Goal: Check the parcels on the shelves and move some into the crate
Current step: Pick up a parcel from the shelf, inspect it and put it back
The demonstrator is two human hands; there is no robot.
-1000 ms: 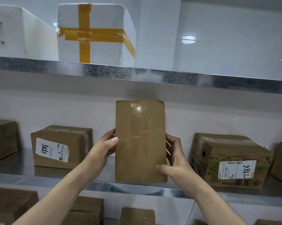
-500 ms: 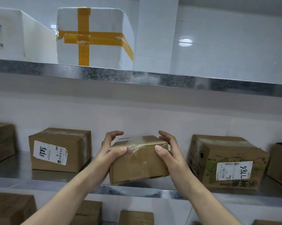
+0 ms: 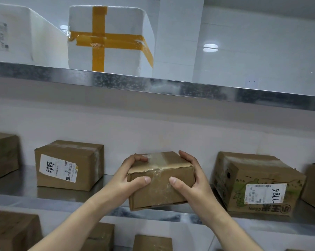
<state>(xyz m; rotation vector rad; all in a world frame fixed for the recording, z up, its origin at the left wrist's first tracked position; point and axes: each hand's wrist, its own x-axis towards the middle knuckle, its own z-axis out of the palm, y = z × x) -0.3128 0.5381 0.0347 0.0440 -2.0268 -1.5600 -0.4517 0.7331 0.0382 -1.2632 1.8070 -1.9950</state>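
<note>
Parcel (image 3: pixel 161 180) at the front edge of the middle shelf (image 3: pixel 62 201), between the hands. Left hand (image 3: pixel 129 180) grips its 9 o'clock side and right hand (image 3: pixel 193 182) its 3 o'clock side, equally near, thumbs on the near face, fingers curled over the top. Long axis foreshortened, unclear. Plain brown cardboard, clear tape, no visible label.

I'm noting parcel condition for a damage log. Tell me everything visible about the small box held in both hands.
The small box is plain brown cardboard, sealed with wrinkled clear tape across the top and down the front. Its top front edge looks slightly crumpled. No label shows. It is held nearly level at the shelf edge. The left hand and right hand grip its ends, thumbs on the front, fingers over the top. Whether it touches the shelf is unclear.
</note>
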